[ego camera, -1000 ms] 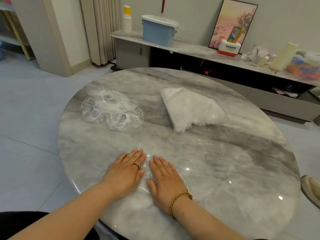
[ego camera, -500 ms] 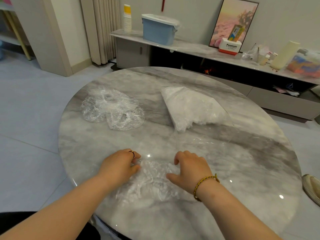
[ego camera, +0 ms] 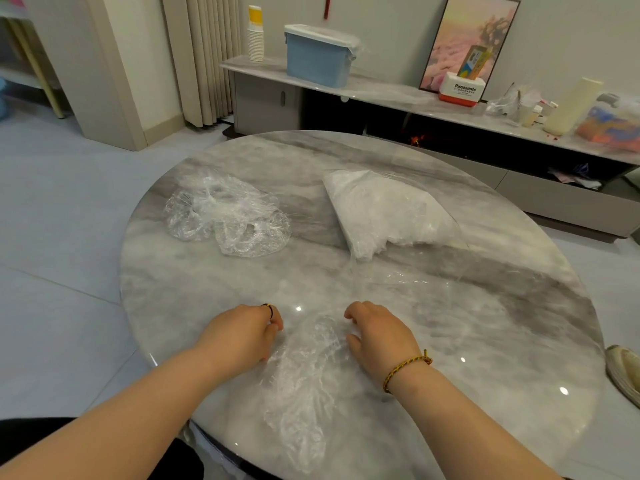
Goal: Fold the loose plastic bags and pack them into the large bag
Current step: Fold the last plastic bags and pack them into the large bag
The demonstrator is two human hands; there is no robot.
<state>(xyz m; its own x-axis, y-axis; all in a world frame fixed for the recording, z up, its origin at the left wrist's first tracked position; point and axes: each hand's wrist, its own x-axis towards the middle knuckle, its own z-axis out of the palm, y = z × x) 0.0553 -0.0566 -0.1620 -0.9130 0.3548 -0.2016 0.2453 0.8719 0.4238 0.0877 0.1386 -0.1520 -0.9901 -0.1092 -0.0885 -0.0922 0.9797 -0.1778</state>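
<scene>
A clear crinkled plastic bag (ego camera: pixel 304 372) lies on the round marble table (ego camera: pixel 485 341) near its front edge, running from between my hands toward me. My left hand (ego camera: pixel 242 334) grips the bag's left side with curled fingers. My right hand (ego camera: pixel 377 336) pinches its right side, fingers bent down onto the film. A heap of loose clear bags (ego camera: pixel 225 216) sits at the table's left. The large clear bag (ego camera: pixel 384 209), stuffed with white plastic, lies at the centre right, its open mouth facing me.
A low marble sideboard (ego camera: pixel 398 95) stands behind the table with a blue lidded box (ego camera: pixel 318 55), stacked paper cups (ego camera: pixel 255 36), a framed picture (ego camera: pixel 467 39) and clutter. A shoe (ego camera: pixel 623 370) lies on the floor at the right. A curtain hangs at the back left.
My hands were flat and side by side on the bag. They have since moved apart and curled onto its two sides, and the bag now shows stretched between them.
</scene>
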